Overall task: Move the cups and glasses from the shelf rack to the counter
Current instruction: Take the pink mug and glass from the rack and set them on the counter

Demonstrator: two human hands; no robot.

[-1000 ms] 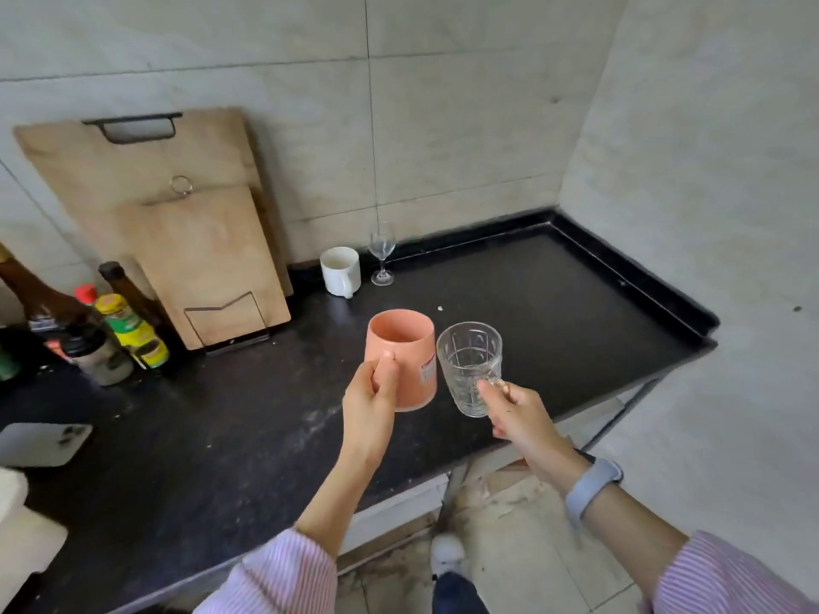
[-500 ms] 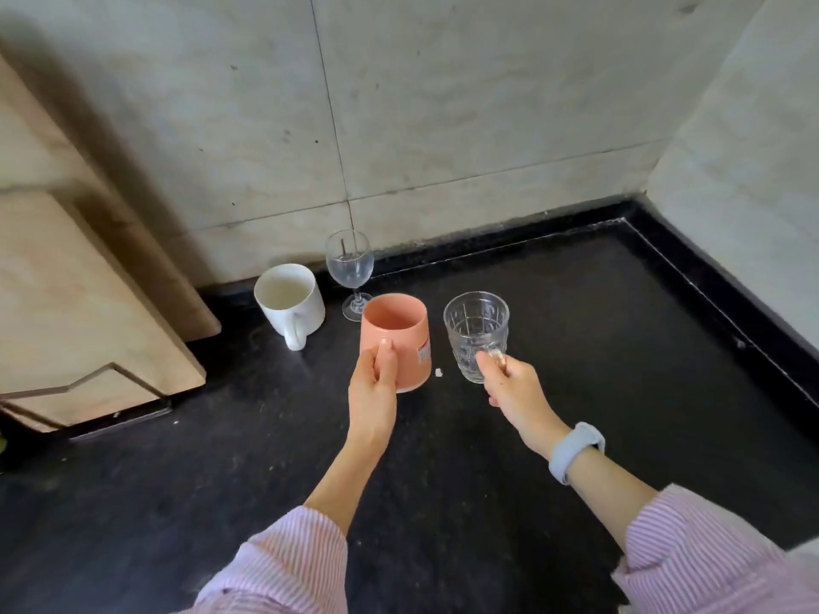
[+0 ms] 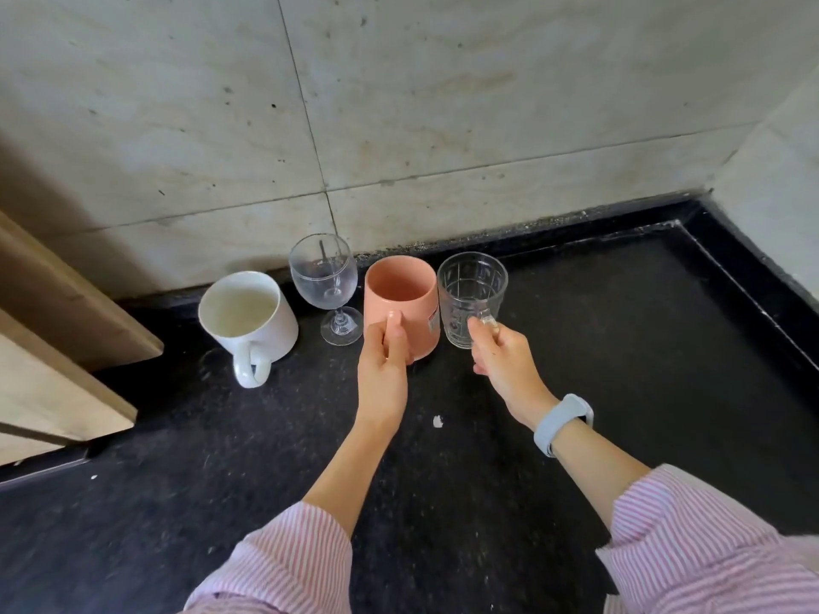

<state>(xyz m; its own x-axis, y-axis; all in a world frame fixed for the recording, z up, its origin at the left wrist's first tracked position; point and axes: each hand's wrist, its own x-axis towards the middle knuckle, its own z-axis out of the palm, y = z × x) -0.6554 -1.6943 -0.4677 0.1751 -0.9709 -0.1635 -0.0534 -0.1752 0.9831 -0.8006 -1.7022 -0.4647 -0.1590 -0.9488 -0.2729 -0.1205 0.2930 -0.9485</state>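
A pink cup (image 3: 401, 299) is held by the left hand (image 3: 384, 361), its fingers curled round the near side with the thumb laid up the wall. A patterned glass mug (image 3: 472, 299) is held by the right hand (image 3: 501, 361), its clear handle pinched between thumb and fingers (image 3: 481, 323). Both vessels are kept upright at about twelve o'clock from the hands, close to the back wall, and their walls appear to touch. Whether their bases already rest on the black counter (image 3: 620, 370) cannot be told.

At ten o'clock from the pink cup a wine glass (image 3: 325, 281) stands on the counter just beside it, and further toward nine o'clock a white mug (image 3: 246, 314) is set with its handle turned toward the viewer. A wooden board (image 3: 66, 312) is leaned at the far left.

The pink cup is judged light and stiff, probably plastic or matte ceramic — a wrap round the body suits it. The glass mug is judged heavier, smooth and breakable, so its handle is the safer hold, and it should be lowered gently. The wine glass is the most fragile and top-heavy — a knock from the pink cup's side could tip it, so clearance on that side should be minded.
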